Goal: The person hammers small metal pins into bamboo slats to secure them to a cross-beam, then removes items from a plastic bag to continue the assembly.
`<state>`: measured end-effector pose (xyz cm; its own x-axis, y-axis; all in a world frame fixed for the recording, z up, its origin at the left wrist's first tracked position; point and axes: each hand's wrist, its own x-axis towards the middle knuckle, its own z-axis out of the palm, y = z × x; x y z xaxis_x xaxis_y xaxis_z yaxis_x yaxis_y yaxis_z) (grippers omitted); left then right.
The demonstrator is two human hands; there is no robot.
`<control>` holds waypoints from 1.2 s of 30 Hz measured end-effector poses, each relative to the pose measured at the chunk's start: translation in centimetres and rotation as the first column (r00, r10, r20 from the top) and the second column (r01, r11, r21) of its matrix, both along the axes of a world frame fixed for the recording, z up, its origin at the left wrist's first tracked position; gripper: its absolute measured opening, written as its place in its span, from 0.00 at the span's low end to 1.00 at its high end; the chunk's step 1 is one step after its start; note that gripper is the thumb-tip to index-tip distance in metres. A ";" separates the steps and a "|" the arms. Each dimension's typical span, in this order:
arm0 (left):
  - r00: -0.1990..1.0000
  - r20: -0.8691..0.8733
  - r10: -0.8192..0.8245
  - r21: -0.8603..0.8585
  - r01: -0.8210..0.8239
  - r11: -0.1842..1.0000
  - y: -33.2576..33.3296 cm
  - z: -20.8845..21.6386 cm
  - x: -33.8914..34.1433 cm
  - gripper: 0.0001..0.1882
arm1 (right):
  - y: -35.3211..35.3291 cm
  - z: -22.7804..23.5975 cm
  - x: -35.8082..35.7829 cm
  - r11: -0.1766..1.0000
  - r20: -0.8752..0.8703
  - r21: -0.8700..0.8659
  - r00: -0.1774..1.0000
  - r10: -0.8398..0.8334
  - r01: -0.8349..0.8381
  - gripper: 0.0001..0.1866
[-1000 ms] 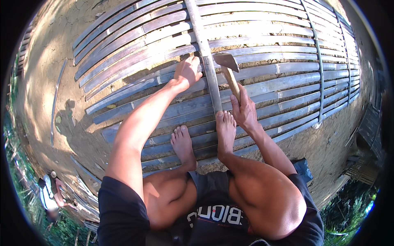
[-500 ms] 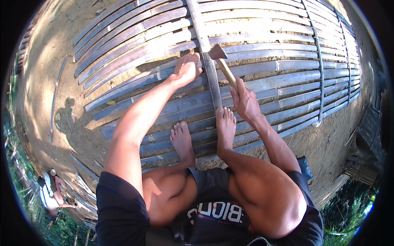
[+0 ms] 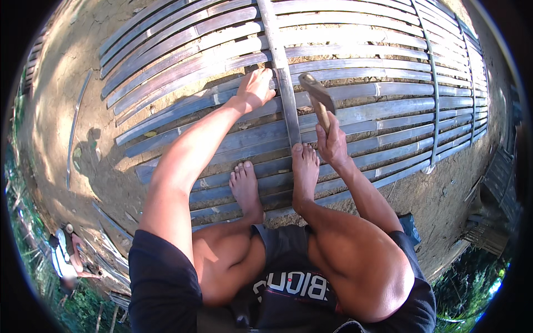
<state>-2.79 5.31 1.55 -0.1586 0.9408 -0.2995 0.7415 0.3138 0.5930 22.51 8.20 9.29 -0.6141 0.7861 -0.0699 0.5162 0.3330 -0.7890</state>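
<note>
A panel of split bamboo slats [image 3: 361, 83] lies flat on the dirt, with a bamboo cross strip [image 3: 280, 72] laid over it. My left hand [image 3: 255, 89] presses down on the slats just left of that strip, fingers curled at its edge. A hammer [image 3: 317, 100] with a wooden handle is gripped in my right hand [image 3: 333, 141], its metal head raised a little above the slats to the right of the strip. Both my bare feet [image 3: 277, 177] rest on the near slats.
A second thin cross strip [image 3: 430, 94] runs over the panel at the right. Bare dirt [image 3: 55, 111] surrounds the panel, with a loose bamboo sliver [image 3: 75, 127] at the left. Another person [image 3: 66, 261] is at the lower left among grass.
The hammer has swung: its head went up toward the cross strip, then came back to the right of it. My left hand stays pressed beside the strip.
</note>
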 end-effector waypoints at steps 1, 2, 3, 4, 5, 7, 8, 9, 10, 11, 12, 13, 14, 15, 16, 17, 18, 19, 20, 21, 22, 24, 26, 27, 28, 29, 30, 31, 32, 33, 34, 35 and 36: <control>0.998 -0.018 -0.052 0.048 0.053 0.997 -0.1 -0.4 -0.1 0.18 | 0.3 -0.4 -0.1 0.999 0.062 -0.022 0.997 0.040 -0.039 0.15; 0.994 -0.044 -0.101 0.090 0.105 0.990 -0.4 -1.1 -0.5 0.17 | 0.9 -1.0 -0.8 0.996 0.115 -0.047 0.990 0.087 -0.082 0.14; 0.997 -0.055 -0.047 0.044 0.050 0.998 0.4 -0.6 -0.3 0.17 | 1.7 -1.5 -1.2 0.992 0.158 -0.067 0.981 0.115 -0.106 0.14; 0.999 0.030 -0.016 -0.114 0.019 0.993 0.8 0.0 -0.3 0.19 | 2.0 -1.9 -1.4 0.990 0.187 -0.080 0.973 0.131 -0.118 0.14; 0.995 0.094 0.036 -0.277 -0.009 0.961 1.0 1.9 0.0 0.20 | 1.7 -1.7 -1.5 0.989 0.177 -0.083 0.975 0.133 -0.120 0.14; 0.997 -0.082 0.001 -0.067 -0.007 0.998 -0.4 -1.0 0.5 0.23 | 1.1 -1.2 -1.4 0.998 0.051 -0.020 0.997 0.058 -0.058 0.14; 0.970 -0.239 0.042 0.214 0.011 0.977 -2.2 -3.9 -1.0 0.24 | 0.0 -0.9 -2.0 1.000 -0.065 0.005 0.998 0.021 -0.020 0.14; 0.998 -0.045 -0.045 0.025 0.046 0.999 -1.2 -1.5 -0.9 0.21 | -0.6 -0.8 -0.6 1.000 -0.101 0.020 0.995 -0.022 0.024 0.14; 0.996 -0.054 -0.070 0.041 0.072 0.997 -0.9 -2.1 -0.3 0.20 | -0.6 -1.1 0.2 0.999 -0.087 0.028 0.996 -0.034 0.036 0.14; 0.993 -0.092 -0.077 0.058 0.083 0.995 -0.5 -2.0 -1.0 0.19 | -0.3 -1.3 -0.2 1.000 -0.046 0.013 0.999 0.009 -0.008 0.13; 0.989 -0.104 -0.102 0.070 0.110 0.992 -0.2 -1.0 -0.2 0.18 | 0.4 -1.6 -0.2 0.998 0.059 -0.021 0.996 0.067 -0.066 0.13; 0.996 0.092 -0.020 -0.206 0.038 0.978 0.9 -0.1 -0.2 0.15 | 1.4 -2.2 -0.6 0.993 0.133 -0.050 0.985 0.110 -0.104 0.13; 0.983 0.173 0.061 -0.222 -0.022 0.975 1.0 1.0 -0.5 0.15 | 2.1 -2.5 -1.4 0.991 0.155 -0.060 0.980 0.126 -0.118 0.13; 0.955 0.258 0.148 -0.246 -0.083 0.966 0.9 2.1 -0.2 0.16 | 2.1 -2.3 -1.4 0.993 0.138 -0.052 0.983 0.117 -0.111 0.13; 0.999 0.052 -0.005 -0.140 0.013 0.990 0.7 1.5 0.3 0.17 | 1.8 -1.9 -1.0 0.996 0.089 -0.023 0.992 0.086 -0.085 0.13; 0.999 -0.038 -0.023 0.018 0.024 1.000 -0.5 -0.3 -0.4 0.17 | 1.0 -1.5 -1.2 0.999 -0.009 0.009 0.999 0.047 -0.047 0.13; 0.992 -0.121 -0.038 0.170 0.059 0.984 -1.5 -1.1 -0.6 0.18 | -0.5 -1.2 -0.7 1.000 -0.102 0.022 0.995 -0.006 0.008 0.13; 0.993 -0.120 -0.009 0.225 0.036 0.974 -1.9 -1.9 -1.0 0.18 | -0.8 -1.4 -0.6 1.000 -0.133 0.021 0.991 -0.017 0.020 0.13; 0.999 0.022 -0.026 -0.143 0.029 0.989 0.7 1.4 0.4 0.18 | -0.3 -1.7 0.6 1.000 -0.058 0.019 0.998 -0.009 0.010 0.13; 0.999 0.033 -0.027 -0.192 0.033 0.981 1.2 1.8 0.0 0.18 | 0.6 -1.8 0.1 0.998 0.042 -0.005 0.997 0.062 -0.062 0.13; 0.998 0.060 -0.034 -0.251 0.048 0.967 1.2 1.8 0.1 0.18 | 1.4 -2.2 -0.3 0.993 0.122 -0.041 0.986 0.114 -0.110 0.12; 0.998 0.063 0.001 -0.053 0.002 0.999 0.1 0.8 -0.2 0.16 | 2.0 -2.2 -1.3 0.993 0.103 -0.047 0.988 0.116 -0.112 0.12; 0.982 -0.177 0.061 0.382 0.012 0.924 -2.0 -2.6 -0.6 0.15 | 0.2 -1.5 -1.7 0.999 -0.081 0.006 0.996 0.036 -0.035 0.12; 0.999 0.037 -0.018 -0.008 0.018 1.000 -0.5 -0.4 -0.5 0.15 | -0.6 -1.3 -0.5 1.000 -0.117 0.024 0.993 -0.010 0.013 0.12; 0.989 0.147 -0.018 -0.134 0.038 0.990 0.8 0.9 0.0 0.15 | -0.6 -1.4 0.4 0.999 -0.122 0.038 0.992 -0.034 0.039 0.12; 0.998 0.006 -0.067 0.049 0.067 0.997 -0.2 -0.6 -0.6 0.15 | -0.6 -1.5 -0.2 1.000 -0.093 0.022 0.996 0.003 -0.001 0.12; 0.986 -0.127 -0.104 0.223 0.131 0.966 -0.4 -1.0 -0.4 0.14 | 0.1 -1.9 -0.8 0.997 -0.023 0.004 0.997 0.076 -0.076 0.12; 0.999 0.031 -0.044 0.063 0.042 0.997 -0.5 -1.3 -0.9 0.14 | 0.9 -2.2 -1.7 0.994 0.008 -0.009 0.994 0.105 -0.105 0.12; 0.984 0.170 0.049 -0.104 -0.031 0.994 0.1 -0.3 -0.3 0.14 | 1.1 -2.6 -1.5 0.996 0.007 -0.006 0.996 0.094 -0.094 0.12; 0.988 0.151 0.037 -0.104 -0.022 0.994 0.3 0.7 -0.1 0.13 | 0.5 -2.3 -0.8 0.999 -0.019 0.003 0.999 0.045 -0.045 0.12; 0.991 0.132 0.026 -0.105 -0.012 0.994 0.5 1.1 0.2 0.12 | -0.2 -2.2 -0.1 1.000 -0.047 0.008 0.999 -0.003 0.003 0.12; 1.000 0.016 -0.001 0.084 0.000 0.996 -0.1 -0.1 -0.3 0.11 | -0.6 -1.9 -0.2 0.999 -0.098 0.019 0.995 -0.032 0.034 0.12; 0.995 -0.100 -0.014 0.256 0.040 0.966 -0.9 -0.9 -0.3 0.10 | -1.0 -1.8 -0.2 0.997 -0.144 0.017 0.987 -0.066 0.069 0.12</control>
